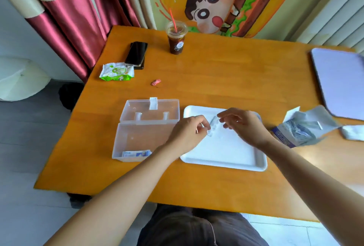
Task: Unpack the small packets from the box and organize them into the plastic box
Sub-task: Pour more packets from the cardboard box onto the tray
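Note:
A clear plastic box (136, 139) lies open left of centre, its lid (151, 110) folded back and a few packets (136, 154) lined along its near wall. Over the white foam tray (222, 155) my left hand (187, 133) pinches a small blurred clear packet (211, 127) at its lower end. My right hand (244, 125) holds the packet's upper end with curled fingers. The torn-open blue and white box (301, 129) lies to the right of the tray, with packets showing inside.
At the back of the orange table (226, 80) stand an iced drink cup (175, 37), a dark phone (136, 53), a green wipes pack (116, 72) and a small red wrapper (156, 82). A lilac board (342, 82) lies far right, above a white tissue (352, 132).

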`<action>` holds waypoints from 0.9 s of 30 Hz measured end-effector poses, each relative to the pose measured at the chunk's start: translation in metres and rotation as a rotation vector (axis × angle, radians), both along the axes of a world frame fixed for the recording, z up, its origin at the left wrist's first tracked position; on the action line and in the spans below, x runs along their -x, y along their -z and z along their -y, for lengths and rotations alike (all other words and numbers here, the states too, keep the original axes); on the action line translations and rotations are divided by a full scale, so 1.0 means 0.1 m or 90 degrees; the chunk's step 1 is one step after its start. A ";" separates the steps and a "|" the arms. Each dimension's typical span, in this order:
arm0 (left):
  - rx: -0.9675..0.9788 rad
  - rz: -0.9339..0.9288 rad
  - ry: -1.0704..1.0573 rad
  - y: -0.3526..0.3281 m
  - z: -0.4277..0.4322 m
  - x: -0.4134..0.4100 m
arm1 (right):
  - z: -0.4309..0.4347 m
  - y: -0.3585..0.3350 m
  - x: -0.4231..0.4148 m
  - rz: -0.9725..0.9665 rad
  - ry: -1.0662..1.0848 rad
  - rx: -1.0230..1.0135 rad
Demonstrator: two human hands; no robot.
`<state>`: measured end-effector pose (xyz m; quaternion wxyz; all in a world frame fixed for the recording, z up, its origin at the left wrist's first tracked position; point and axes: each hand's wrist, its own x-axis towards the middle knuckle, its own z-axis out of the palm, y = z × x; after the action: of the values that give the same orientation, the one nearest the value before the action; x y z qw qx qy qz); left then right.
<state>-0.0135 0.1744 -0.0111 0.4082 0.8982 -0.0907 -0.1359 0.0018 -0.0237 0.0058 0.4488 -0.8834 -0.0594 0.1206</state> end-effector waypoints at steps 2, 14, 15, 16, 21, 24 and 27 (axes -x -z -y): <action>0.021 -0.023 0.064 0.01 0.54 -0.08 | 0.55 -0.04 0.10 0.041 0.104 0.049; -0.099 -0.126 0.171 0.36 2.28 -0.27 | 2.08 0.34 0.42 -0.015 0.148 0.394; -0.099 -0.133 0.168 0.38 2.33 -0.27 | 2.09 0.36 0.40 -0.004 0.129 0.421; -0.096 -0.140 0.167 0.39 2.37 -0.28 | 2.08 0.37 0.38 0.014 0.116 0.449; -0.095 -0.172 0.148 0.44 2.42 -0.27 | 1.96 0.54 0.26 0.080 0.069 0.502; -0.102 -0.183 0.138 0.45 2.33 -0.27 | 1.91 0.55 0.21 0.087 0.093 0.492; -0.087 -0.172 0.112 0.45 2.21 -0.28 | 1.95 0.43 0.17 0.143 0.142 0.425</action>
<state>0.0146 -0.0470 -0.0562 0.3411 0.8861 -0.1035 -0.2963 -0.0155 -0.2183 -0.0376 0.1372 -0.9900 0.0307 -0.0138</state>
